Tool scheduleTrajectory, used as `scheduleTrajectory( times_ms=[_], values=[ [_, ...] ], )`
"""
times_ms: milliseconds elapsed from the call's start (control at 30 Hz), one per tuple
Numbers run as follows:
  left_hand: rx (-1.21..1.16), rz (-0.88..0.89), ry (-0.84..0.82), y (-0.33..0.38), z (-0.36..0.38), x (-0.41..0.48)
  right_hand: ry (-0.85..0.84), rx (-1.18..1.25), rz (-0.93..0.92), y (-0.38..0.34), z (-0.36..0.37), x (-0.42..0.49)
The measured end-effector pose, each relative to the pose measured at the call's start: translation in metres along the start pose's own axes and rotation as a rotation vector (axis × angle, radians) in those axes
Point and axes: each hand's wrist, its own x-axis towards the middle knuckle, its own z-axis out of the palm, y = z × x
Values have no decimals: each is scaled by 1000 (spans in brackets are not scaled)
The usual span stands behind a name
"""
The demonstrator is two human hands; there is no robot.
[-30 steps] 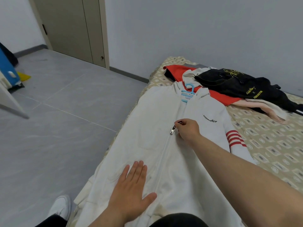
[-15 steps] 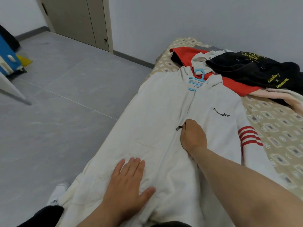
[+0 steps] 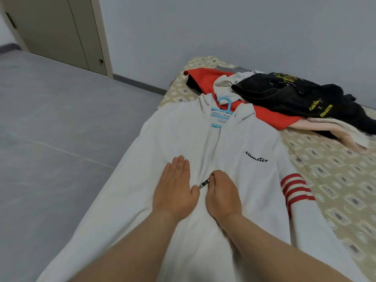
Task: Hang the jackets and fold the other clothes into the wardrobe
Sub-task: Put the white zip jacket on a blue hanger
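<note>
Standing at the upper left, a beige door [image 3: 61,33] meets the grey floor [image 3: 50,139], which runs along the left side of the bed [image 3: 335,180]. The white jacket [image 3: 162,135] lies front-up along the bed's left edge, with its hood toward the wall [image 3: 223,27] and its hem toward the person. The left hand [image 3: 175,190] rests palm-down on the jacket's left front panel, just beside the zip line. Its fingers [image 3: 181,165] are straight and together, pressing the cloth flat and holding nothing. Its thumb tip is right at the zip pull [image 3: 204,184], a small metal tab at mid-chest. The right hand [image 3: 221,194] sits just right of the zip, its fingers [image 3: 215,176] curled in and pinching the pull's upper end. Above the hands, a blue hanger [image 3: 221,112] sits inside the jacket's open neck, its hook lying past the collar. The right chest bears black script lettering [image 3: 256,156], and the right sleeve carries red stripes [image 3: 295,188]. Beyond the jacket's right shoulder a red garment [image 3: 270,117] lies on the bed. A black garment [image 3: 295,94] with yellow print is heaped on it, and a pale pink garment [image 3: 341,129] trails out at the far right.
</note>
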Motion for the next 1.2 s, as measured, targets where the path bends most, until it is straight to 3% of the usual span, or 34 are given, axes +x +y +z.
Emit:
scheduleTrajectory(
  times_ms=[233,333,567,733,833,900,1100,1200],
  values=[
    [66,8,39,0,13,0,-74,-79,2,0,-6,16],
    [72,6,26,1,14,0,-93,-200,29,-2,-8,44],
    [75,2,30,1,17,2,-104,-212,67,0,-7,112],
    [61,-2,26,3,17,3,-174,-72,148,-2,-14,153],
    [39,3,32,3,15,3,-344,149,401,-13,-20,179],
    [39,8,24,2,17,3,-371,241,506,-20,-28,198],
    [23,13,36,4,12,1,-175,493,607,-20,-67,245],
    [46,29,19,2,15,1,-40,767,736,-25,-78,256]
  ],
)
